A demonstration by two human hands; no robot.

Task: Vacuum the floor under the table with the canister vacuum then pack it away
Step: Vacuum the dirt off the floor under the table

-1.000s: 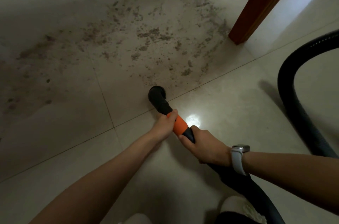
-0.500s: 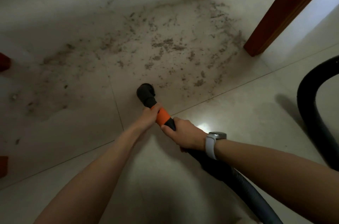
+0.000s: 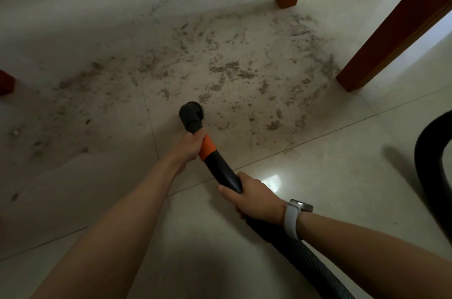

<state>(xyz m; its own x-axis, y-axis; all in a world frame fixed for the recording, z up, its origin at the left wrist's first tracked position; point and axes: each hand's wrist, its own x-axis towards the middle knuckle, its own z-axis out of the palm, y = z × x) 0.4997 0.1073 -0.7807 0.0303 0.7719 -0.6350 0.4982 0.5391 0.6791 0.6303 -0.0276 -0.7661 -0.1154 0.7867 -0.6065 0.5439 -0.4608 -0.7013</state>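
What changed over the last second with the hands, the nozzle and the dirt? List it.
The right hand slid back along the tube, away from the orange band, so the hands now grip apart instead of almost touching. The nozzle reached the edge of the dirt patch. The left hand still grips just behind the nozzle. The dirt looks unchanged, and the table legs only shifted in view as the camera moved.

White wristwatch; ceiling-light glare.

Black nozzle (orange band), reddish-brown table legs
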